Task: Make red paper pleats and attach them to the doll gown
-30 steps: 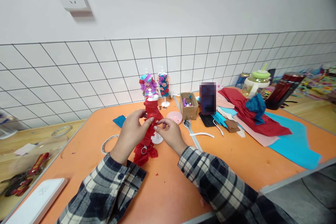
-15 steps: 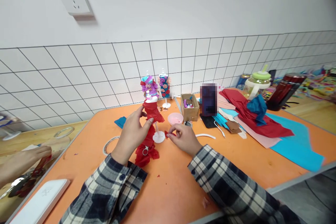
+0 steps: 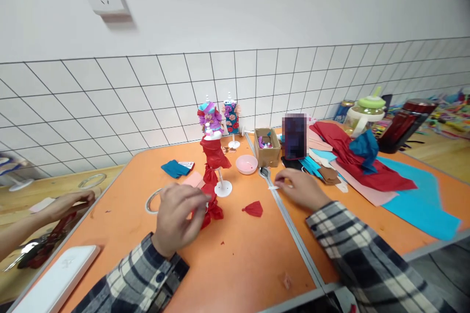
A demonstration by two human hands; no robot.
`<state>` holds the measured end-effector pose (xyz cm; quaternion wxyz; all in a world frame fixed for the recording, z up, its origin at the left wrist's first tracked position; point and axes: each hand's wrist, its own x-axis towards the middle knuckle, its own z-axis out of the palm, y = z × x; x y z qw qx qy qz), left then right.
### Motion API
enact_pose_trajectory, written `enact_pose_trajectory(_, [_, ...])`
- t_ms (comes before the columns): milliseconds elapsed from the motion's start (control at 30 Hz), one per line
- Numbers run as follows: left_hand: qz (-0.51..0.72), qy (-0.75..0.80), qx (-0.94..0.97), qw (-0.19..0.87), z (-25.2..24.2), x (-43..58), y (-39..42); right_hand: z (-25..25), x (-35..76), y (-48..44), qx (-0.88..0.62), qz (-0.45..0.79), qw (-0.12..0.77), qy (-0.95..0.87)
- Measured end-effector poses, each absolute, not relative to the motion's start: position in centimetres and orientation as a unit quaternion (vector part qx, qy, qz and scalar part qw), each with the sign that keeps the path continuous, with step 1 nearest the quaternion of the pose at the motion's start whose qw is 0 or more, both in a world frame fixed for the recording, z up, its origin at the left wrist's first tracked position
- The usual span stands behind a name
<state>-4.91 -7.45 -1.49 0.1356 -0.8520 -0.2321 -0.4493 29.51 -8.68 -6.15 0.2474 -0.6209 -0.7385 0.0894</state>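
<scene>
My left hand (image 3: 179, 216) is curled loosely, its fingertips against a crumpled bundle of red fabric (image 3: 212, 208) on the orange table (image 3: 238, 264). Just behind the bundle stands a small mannequin in a red dress (image 3: 215, 155) on a white stand. A small folded piece of red fabric (image 3: 253, 209) lies loose between my hands. My right hand (image 3: 300, 189) reaches left, thumb and forefinger pinched on the end of a thin white strip (image 3: 272, 187), beside a long metal ruler (image 3: 293, 234).
Two dressed mannequins (image 3: 219, 117) stand by the tiled wall, near a pink bowl (image 3: 246, 164), a cardboard box (image 3: 267, 146) and a phone (image 3: 294, 136). Red, pink and blue fabric (image 3: 367, 171) and bottles (image 3: 382, 115) fill the right. Another person's hand (image 3: 69, 200) works at the left.
My left hand let go of the red-dressed mannequin and dropped to the red bundle. My right hand set down the small red piece and moved right to the white strip.
</scene>
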Motion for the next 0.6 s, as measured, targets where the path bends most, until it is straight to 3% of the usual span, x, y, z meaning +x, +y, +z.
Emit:
enact_pose_trajectory(167, [-0.301,-0.193,-0.931,0.072,-4.6,-6.0,-7.6,-7.7,34.9,-8.6,-0.689,0.103,0.131,-0.705])
enact_pose_trajectory(300, [-0.285,-0.198,-0.937,0.039,-5.0,-5.6,-7.5,-9.0,35.1,-8.7,-0.727,0.105,0.087,-0.673])
enact_pose_trajectory(433, [-0.275,-0.199,-0.940,0.006,-5.3,-5.4,-7.5,-8.6,34.3,-8.8,-0.710,0.071,0.091,-0.695])
enact_pose_trajectory(600, [-0.283,-0.202,-0.936,-0.062,-5.3,-4.8,-8.0,-6.1,32.1,-9.8,-0.668,0.039,0.164,-0.725])
